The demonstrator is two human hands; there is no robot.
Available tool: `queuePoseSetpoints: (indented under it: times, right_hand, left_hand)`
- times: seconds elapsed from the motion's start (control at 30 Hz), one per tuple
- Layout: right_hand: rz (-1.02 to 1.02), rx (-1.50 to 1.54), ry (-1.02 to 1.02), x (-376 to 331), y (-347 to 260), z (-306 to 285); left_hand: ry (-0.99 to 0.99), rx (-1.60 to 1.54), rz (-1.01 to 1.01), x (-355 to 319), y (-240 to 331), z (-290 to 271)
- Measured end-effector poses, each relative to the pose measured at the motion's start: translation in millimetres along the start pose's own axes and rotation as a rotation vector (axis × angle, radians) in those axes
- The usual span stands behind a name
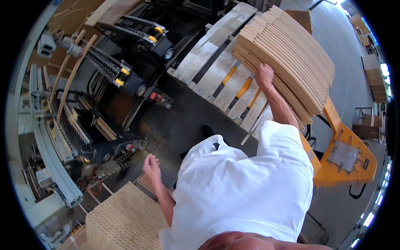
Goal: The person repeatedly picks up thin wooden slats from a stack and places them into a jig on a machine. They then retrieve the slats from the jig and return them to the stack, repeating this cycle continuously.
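Observation:
A tall stack of light wooden slats (291,54) lies on a worn wooden pallet (204,54), its many edges lined up in a slight curve. My right hand (264,76) is at the near left side of this stack, fingers closed round the edge of a wooden slat (287,98); the fingertips are partly hidden. Down at my left side, my left hand (152,167) hangs in the air with loosely bent fingers and nothing visible in it. Below it stands a block of stacked wooden pieces (125,216) with rows of small dark holes.
To the left is a machine with chain-like arms (104,62), yellow rollers and a curved metal rail (52,150). A coiled air hose (125,160) hangs near my left hand. A yellow lifting truck (343,156) stands by the pallet at right. Boxes line the far right.

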State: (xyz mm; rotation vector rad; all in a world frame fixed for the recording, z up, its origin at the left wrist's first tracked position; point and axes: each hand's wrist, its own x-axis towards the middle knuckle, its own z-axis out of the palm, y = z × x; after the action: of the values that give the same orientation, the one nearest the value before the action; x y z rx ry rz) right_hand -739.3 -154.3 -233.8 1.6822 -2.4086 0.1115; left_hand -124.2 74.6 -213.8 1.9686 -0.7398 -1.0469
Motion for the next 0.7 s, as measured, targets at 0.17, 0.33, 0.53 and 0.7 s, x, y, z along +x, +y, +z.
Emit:
queuePoseSetpoints:
  times: [0.17, 0.33, 0.53, 0.7]
  right_hand:
    - [0.184, -0.065, 0.026, -43.4, 91.5, 26.1]
    - [0.105, 0.078, -0.019, -45.7, 121.4, 28.4]
    - [-0.025, 0.273, 0.104, -45.2, 88.6, 9.9]
    - [-0.110, 0.458, 0.047, -22.4, -23.6, -51.7]
  left_hand:
    - [-0.174, 0.118, 0.002, 28.6, 9.8, 29.9]
    - [-0.258, 0.214, 0.044, 66.1, 20.9, 40.4]
    - [-0.125, 0.460, 0.352, 140.7, 66.5, 18.5]
    - [0.110, 0.548, 0.447, 253.5, 106.3, -43.6]
